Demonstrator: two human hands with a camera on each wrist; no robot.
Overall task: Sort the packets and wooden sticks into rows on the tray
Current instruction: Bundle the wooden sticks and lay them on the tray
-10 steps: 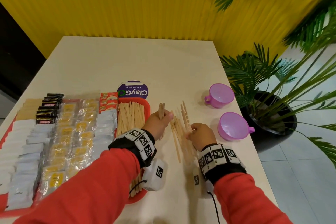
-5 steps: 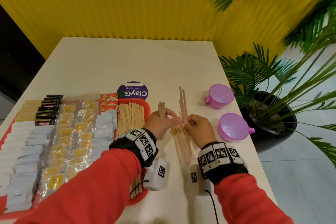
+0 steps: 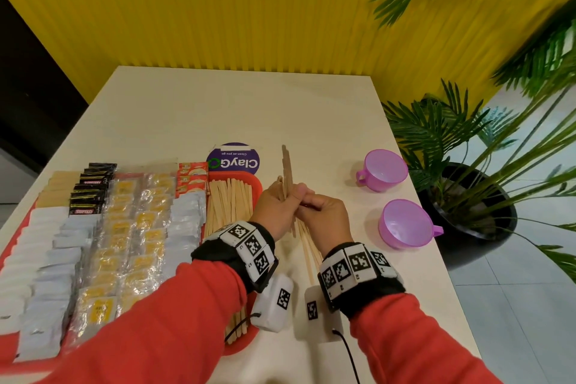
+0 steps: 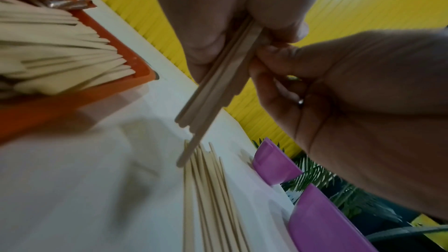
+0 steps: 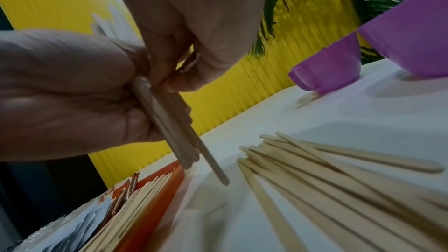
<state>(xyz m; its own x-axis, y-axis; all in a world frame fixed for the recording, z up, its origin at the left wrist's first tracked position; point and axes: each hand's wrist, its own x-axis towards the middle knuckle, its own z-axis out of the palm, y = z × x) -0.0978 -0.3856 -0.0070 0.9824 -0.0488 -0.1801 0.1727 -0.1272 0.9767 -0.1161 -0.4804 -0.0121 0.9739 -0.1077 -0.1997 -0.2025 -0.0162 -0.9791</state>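
Observation:
My left hand (image 3: 288, 196) grips an upright bundle of wooden sticks (image 3: 286, 165) just right of the red tray (image 3: 257, 185). My right hand (image 3: 307, 202) meets it and pinches the same bundle from the right. In the left wrist view the bundle (image 4: 218, 83) hangs below the left hand (image 4: 242, 32), one stick sliding lower than the rest. The right hand (image 5: 169, 81) pinches the sticks (image 5: 169, 122) near their top. Loose sticks (image 3: 307, 246) lie on the table under the hands. The tray holds a row of sticks (image 3: 230, 199) and rows of packets (image 3: 131, 227).
Two purple cups (image 3: 385, 170) (image 3: 405, 223) stand on the table to the right of the hands, close to its right edge. A round purple sticker (image 3: 235, 162) lies behind the tray. Potted palms (image 3: 461, 140) stand on the floor beyond the right edge.
My right hand lifted sticks off the loose pile and carried them left to the bundle in my left hand. Both hands now meet on one upright bundle.

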